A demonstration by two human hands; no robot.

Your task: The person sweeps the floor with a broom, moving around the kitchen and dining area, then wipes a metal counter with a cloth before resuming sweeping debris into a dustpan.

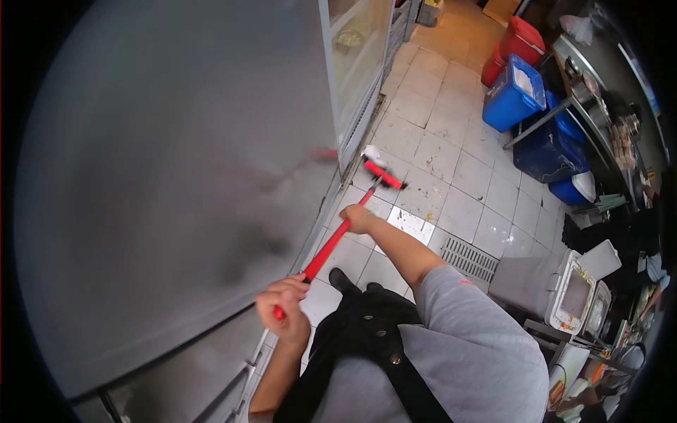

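Note:
A broom with a red handle (pixel 328 250) slants from my body out to the floor. My left hand (pixel 283 304) is wrapped round the top end of the handle. Farther down the handle, my right hand (pixel 358 218) grips it with the arm stretched forward. The broom's red head (pixel 384 175), dark along its lower side, rests on the white floor tiles. Beside the head's left end lies a crumpled white scrap (pixel 370 152). Small bits of debris (pixel 429 217) are scattered over the tiles around it.
A large grey metal panel (pixel 183 176) stands close on my left, with a glass-doored cabinet (pixel 356 60) beyond. To the right are a blue bin (pixel 513 95), red bins (pixel 520 41), a metal table and a grey lidded container (pixel 525 285). A drain grate (pixel 468 258) is set in the floor.

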